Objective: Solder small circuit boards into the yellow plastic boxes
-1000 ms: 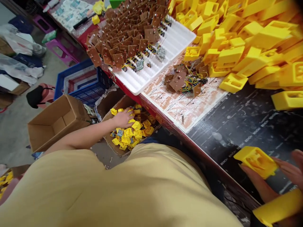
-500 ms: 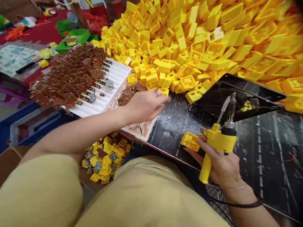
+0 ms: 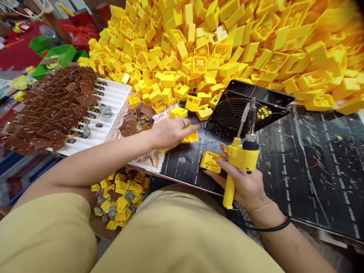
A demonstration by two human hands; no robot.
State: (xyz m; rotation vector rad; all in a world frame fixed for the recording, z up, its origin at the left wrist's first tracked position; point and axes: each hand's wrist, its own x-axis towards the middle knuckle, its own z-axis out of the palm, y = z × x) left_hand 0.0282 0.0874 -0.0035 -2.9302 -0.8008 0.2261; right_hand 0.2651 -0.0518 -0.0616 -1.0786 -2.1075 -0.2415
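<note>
My left hand [image 3: 170, 132] is low over the bench mat, its fingers curled over a yellow plastic housing [image 3: 191, 137]. The index finger lies across the top, and the grip underneath is partly hidden. A second yellow housing [image 3: 179, 112] sits just behind the knuckles, and another shows in part below the palm. Wrapped round the yellow handle of a soldering gun [image 3: 241, 156], my right hand [image 3: 250, 187] keeps its metal tip pointing up and away. Between the fingertips of that same hand is an open-sided yellow housing [image 3: 210, 162].
A large heap of yellow housings [image 3: 159, 60] covers the back. A black fan [image 3: 241, 113] stands behind the soldering gun. Brown circuit boards [image 3: 54, 106] pile on a white ridged tray [image 3: 113, 110] at left. Below the bench edge, a box holds filled housings [image 3: 122, 197].
My left hand has drawn yellow housings from the heap's front edge toward me. My right hand still holds the soldering gun and housing. The whole view has shifted a little.
</note>
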